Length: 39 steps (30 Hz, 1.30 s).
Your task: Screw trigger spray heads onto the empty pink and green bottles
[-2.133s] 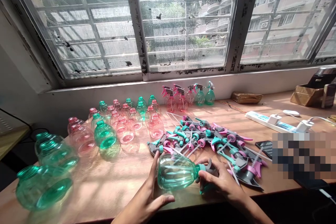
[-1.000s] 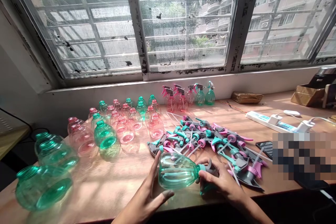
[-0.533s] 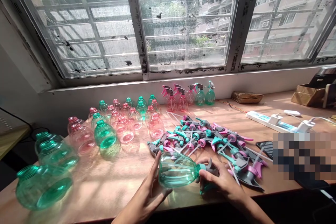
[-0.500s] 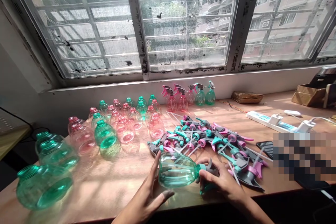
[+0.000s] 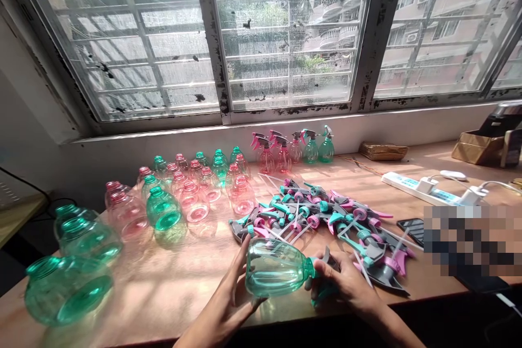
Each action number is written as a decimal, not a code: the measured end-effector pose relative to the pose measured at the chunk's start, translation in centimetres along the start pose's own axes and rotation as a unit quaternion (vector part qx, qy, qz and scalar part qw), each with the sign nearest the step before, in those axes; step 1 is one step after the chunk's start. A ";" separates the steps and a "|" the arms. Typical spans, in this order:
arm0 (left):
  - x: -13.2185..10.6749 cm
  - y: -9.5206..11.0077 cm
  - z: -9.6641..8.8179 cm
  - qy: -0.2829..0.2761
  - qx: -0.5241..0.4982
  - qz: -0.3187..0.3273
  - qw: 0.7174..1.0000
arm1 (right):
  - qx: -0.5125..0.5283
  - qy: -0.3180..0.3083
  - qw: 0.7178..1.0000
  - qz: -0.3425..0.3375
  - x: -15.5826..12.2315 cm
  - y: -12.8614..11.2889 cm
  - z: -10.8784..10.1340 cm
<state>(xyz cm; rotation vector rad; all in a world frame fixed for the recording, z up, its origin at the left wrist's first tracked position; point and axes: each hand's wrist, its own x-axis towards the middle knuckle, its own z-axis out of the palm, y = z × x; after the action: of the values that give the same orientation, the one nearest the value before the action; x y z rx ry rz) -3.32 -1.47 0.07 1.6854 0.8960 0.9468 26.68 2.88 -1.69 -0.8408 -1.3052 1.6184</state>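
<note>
A clear green spray bottle (image 5: pixel 277 267) lies sideways in the air above the table's front edge, its neck to the right. My left hand (image 5: pixel 235 283) cradles its base, fingers at the far side and thumb underneath. At the neck, my right hand (image 5: pixel 346 277) is closed around a grey and teal spray head (image 5: pixel 326 289), partly hidden by the fingers. The head sits against the bottle's mouth. Just beyond my hands lies a heap of loose spray heads (image 5: pixel 324 206), grey with pink or teal parts and white tubes.
Open green and pink bottles (image 5: pixel 163 209) stand in rows on the left. Several bottles with heads fitted (image 5: pixel 283 153) stand by the window wall. To the right are a white power strip (image 5: pixel 420 189), a phone (image 5: pixel 412 230) and a brown packet (image 5: pixel 383 151).
The bottle has tilted slightly and shifted a little left. My left thumb has moved in under it, and my right fingers have turned around the spray head.
</note>
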 end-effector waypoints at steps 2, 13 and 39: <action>0.0 0.2 0.1 -0.001 -0.009 0.000 1.000 | -0.003 0.000 1.000 0.004 0.0 -0.1 0.1; 0.1 -0.1 0.2 -0.008 -0.084 -0.040 0.996 | -0.028 0.011 0.999 0.020 -0.2 -0.4 0.0; 0.5 0.8 0.1 -0.003 -0.125 -0.059 0.990 | -0.005 0.007 1.000 -0.008 0.4 -0.4 0.1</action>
<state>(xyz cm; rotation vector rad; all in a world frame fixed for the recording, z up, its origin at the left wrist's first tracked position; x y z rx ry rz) -2.86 -1.29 0.93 1.4066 0.8266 0.9328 26.50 3.28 -1.32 -0.8439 -1.3093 1.5919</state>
